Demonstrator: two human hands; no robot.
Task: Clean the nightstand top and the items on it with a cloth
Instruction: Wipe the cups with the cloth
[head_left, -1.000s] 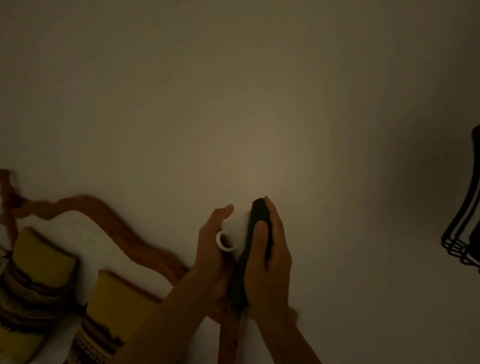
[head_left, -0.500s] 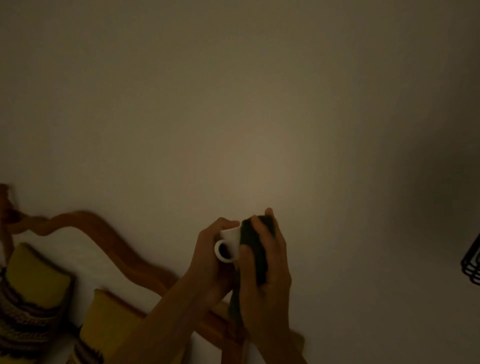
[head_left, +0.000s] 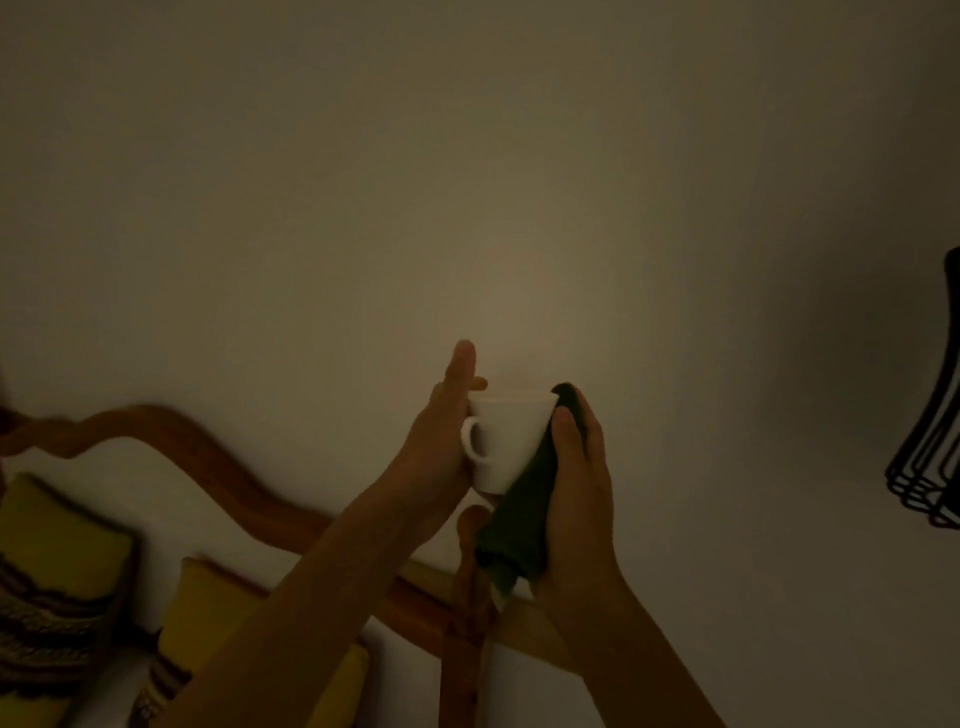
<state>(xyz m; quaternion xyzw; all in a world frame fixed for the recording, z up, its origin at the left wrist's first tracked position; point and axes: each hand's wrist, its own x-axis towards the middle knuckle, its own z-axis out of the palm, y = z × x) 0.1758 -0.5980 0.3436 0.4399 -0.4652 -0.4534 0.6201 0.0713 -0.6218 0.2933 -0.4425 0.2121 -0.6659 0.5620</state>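
Note:
A small white cup (head_left: 506, 444) with a handle on its left is held up in front of a pale wall, upright. My left hand (head_left: 441, 441) holds it from the left side, thumb at the rim and one finger pointing straight up. My right hand (head_left: 576, 483) grips a dark green cloth (head_left: 524, 509) and presses it against the cup's right side. The cloth hangs down below the cup. The nightstand is out of view.
A curved wooden headboard (head_left: 218, 467) runs along the lower left, with a post (head_left: 465, 597) below the cup. Yellow patterned cushions (head_left: 57, 587) lean against it. Black hangers (head_left: 930, 467) hang at the right edge.
The cup has turned upright and more of it shows. My right hand with the cloth slid from the cup's front to its right side. My left hand's finger now sticks up.

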